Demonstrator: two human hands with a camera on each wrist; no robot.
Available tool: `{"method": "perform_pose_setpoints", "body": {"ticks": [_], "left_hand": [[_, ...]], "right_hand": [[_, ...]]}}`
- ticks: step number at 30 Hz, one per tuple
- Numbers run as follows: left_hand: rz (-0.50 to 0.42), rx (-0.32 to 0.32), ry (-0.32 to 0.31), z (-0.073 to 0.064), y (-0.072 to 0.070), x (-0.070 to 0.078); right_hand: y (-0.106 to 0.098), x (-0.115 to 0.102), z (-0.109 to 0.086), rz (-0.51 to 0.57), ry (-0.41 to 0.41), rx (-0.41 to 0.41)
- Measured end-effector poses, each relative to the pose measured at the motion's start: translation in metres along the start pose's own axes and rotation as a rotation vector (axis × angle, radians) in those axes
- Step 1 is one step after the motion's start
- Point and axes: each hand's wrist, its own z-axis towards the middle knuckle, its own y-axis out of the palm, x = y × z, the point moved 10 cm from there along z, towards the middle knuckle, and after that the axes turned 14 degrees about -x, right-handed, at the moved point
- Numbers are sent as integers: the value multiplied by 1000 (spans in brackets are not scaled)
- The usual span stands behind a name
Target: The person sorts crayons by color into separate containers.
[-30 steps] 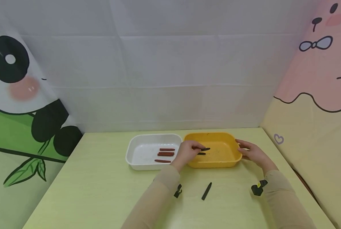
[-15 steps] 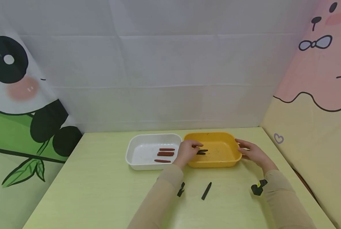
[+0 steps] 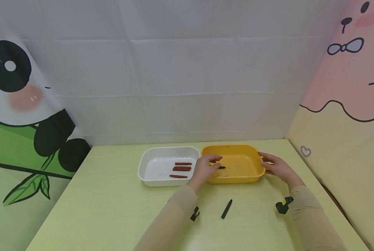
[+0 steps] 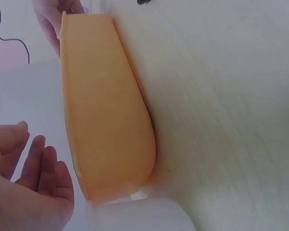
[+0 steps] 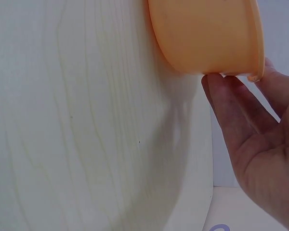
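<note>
My left hand (image 3: 206,167) is over the left end of a yellow plastic tray (image 3: 240,170), its thumb and fingers apart and loosely bent. In the left wrist view nothing shows between them. Just beside its thumb a black crayon (image 3: 222,167) lies in the tray, partly covered by the hand. At the tray's right end my right hand (image 3: 278,167) holds the rim, with fingertips against the outer wall in the right wrist view. Nearer the front, another black crayon (image 3: 226,209) lies slanted on the table.
A white tray (image 3: 149,174) stands against the yellow tray's left side and holds several reddish-brown crayons (image 3: 181,168). Behind the pale yellow table (image 3: 111,209) hangs a white cloth backdrop (image 3: 180,87). Printed side panels stand left and right.
My left hand has let go of a black crayon inside the yellow tray and parted its fingers. That crayon now seems hidden by the hand. My right hand has stayed at the rim.
</note>
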Motion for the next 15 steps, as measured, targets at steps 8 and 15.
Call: {"method": "perform_pose_setpoints", "body": {"ticks": [8,15], "left_hand": [[-74,-41,76,-23,7,13],[-82,-75,82,-39,18,16]], "right_hand": [[1,-1,-1,0,25,-1],[2,-2,-2,6,21,-1]]}}
